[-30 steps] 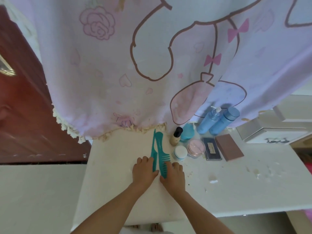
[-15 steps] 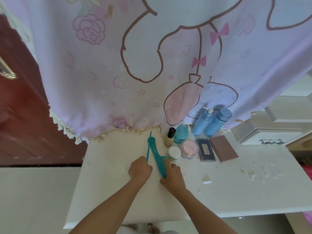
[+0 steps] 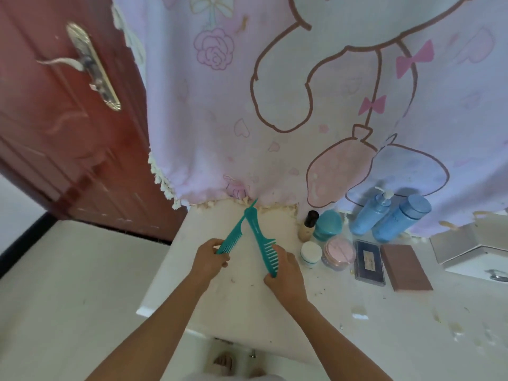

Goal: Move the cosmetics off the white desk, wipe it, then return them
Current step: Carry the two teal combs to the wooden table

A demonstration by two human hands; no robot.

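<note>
My left hand (image 3: pixel 209 260) grips a thin teal tail comb (image 3: pixel 233 234) by its toothed end. My right hand (image 3: pixel 284 272) grips a wide-tooth teal comb (image 3: pixel 259 237) the same way. The two comb handles cross near the curtain hem, over the left part of the white desk (image 3: pixel 242 306). To the right stand a foundation bottle (image 3: pixel 308 226), a teal jar (image 3: pixel 328 225), a small white jar (image 3: pixel 310 254), a pink powder jar (image 3: pixel 338 253), two blue bottles (image 3: pixel 390 215), a dark palette (image 3: pixel 369 263) and a brown palette (image 3: pixel 406 268).
A pink cartoon curtain (image 3: pixel 302 105) hangs over the desk's back edge. A red door (image 3: pixel 63 119) with a metal handle stands at the left. A white box (image 3: pixel 472 248) sits at the right. Crumbs and flakes dot the desk's right half. Pale floor lies at the left.
Both hands closed on the combs and lifted their toothed ends, so the handles now cross. The camera swung left and closer, bringing the door into view.
</note>
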